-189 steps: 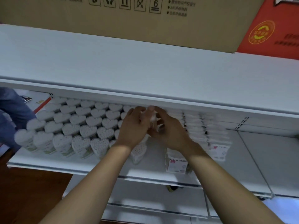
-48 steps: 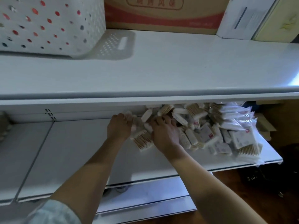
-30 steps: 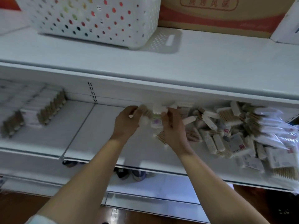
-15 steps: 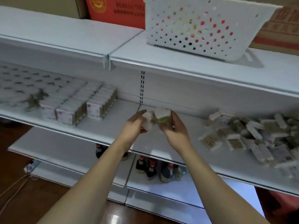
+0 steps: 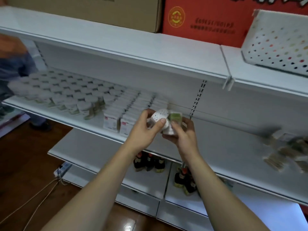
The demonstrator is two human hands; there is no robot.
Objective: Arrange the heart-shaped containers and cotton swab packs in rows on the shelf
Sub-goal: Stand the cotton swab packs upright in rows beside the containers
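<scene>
On the shelf (image 5: 80,120), rows of heart-shaped containers (image 5: 66,94) are standing at the left, with cotton swab packs (image 5: 126,112) lined up beside them. The left hand (image 5: 143,130) is pinching a white heart-shaped container (image 5: 158,115), while the right hand (image 5: 181,132) is gripping a green-labelled one (image 5: 175,117). This looks like the carrying step; next, each is needing an upright spot in the heart rows. A loose pile of swab packs (image 5: 283,152) is waiting far right.

Both hands (image 5: 164,130) carried containers (image 5: 159,115) leftward toward rows (image 5: 70,92).

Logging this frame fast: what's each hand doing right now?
Left hand: grips a heart-shaped container.
Right hand: holds a green-labelled container.
</scene>
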